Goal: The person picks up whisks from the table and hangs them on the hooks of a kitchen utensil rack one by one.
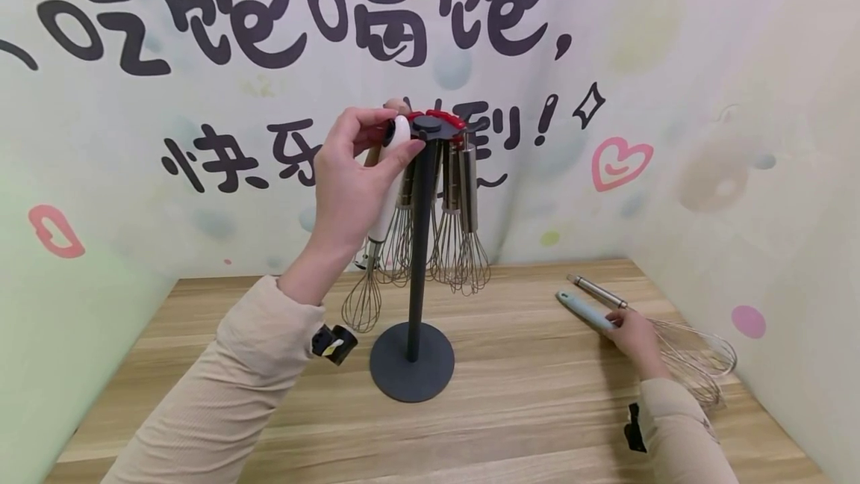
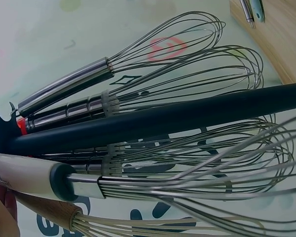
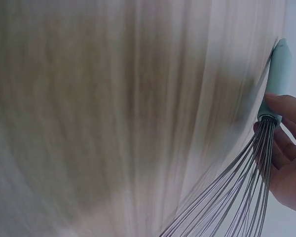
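My left hand pinches the top of a white-handled whisk at the rim of a dark rotating-style rack. The whisk hangs down with its wires lowest, close beside the pole. In the left wrist view its white handle ends in a dark collar. Low at the right, my right hand grips a light-blue-handled whisk near the handle's lower end. The right wrist view shows thumb and fingers around that blue handle, where the wires begin.
Several steel-handled whisks hang from the rack's far and right sides, with a wooden-handled whisk beside the white one. A steel-handled whisk lies on the wooden table behind the blue one. A printed wall stands close behind.
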Demonstrator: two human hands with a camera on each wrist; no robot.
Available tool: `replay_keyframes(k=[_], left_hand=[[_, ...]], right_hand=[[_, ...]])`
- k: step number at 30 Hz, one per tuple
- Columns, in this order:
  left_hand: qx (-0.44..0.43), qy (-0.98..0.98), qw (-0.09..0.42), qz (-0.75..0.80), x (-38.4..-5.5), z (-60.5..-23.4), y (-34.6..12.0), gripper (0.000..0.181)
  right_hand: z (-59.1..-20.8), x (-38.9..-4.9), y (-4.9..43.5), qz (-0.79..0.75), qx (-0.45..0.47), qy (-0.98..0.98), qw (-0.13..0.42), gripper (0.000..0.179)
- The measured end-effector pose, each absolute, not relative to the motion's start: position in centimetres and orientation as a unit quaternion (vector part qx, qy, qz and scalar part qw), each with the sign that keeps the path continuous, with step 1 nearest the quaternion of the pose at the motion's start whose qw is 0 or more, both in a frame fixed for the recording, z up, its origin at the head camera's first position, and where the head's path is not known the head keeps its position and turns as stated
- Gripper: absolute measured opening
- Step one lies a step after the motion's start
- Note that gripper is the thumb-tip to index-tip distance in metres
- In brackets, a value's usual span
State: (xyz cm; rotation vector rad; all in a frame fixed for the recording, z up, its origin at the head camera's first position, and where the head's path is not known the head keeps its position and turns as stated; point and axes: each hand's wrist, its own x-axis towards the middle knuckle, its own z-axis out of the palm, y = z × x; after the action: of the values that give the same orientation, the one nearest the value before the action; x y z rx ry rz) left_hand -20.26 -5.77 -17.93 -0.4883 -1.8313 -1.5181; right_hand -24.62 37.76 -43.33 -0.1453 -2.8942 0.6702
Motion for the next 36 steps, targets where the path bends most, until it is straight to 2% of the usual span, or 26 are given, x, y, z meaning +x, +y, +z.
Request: replay_keyframes(k=[5, 12, 29, 36], left_hand=[[-0.190, -0.707, 0.349, -0.585, -20.2, -18.0, -5.8, 0.041], [-0.195, -0.709, 0.350, -0.580, -20.3, -18.0, -5.8, 0.040], [-0.199, -0.703, 0.346, -0.589, -20.4, -18.0, -5.7, 0.038], [-0.198, -0.706, 0.347, -0.585, -20.4, -18.0, -5.8, 0.039]], right_hand=[[-43.3, -24.7, 37.6, 0.236, -0.049, -0.967, 0.079, 0.031], [-41.3, -24.9, 36.0, 0.271, -0.051, -0.959, 0.063, 0.034], [-37.2, -25.7, 31.9, 0.367, -0.044, -0.924, 0.095, 0.046], [-34.5, -25.5, 29.8, 0.421, -0.020, -0.897, 0.132, 0.045]])
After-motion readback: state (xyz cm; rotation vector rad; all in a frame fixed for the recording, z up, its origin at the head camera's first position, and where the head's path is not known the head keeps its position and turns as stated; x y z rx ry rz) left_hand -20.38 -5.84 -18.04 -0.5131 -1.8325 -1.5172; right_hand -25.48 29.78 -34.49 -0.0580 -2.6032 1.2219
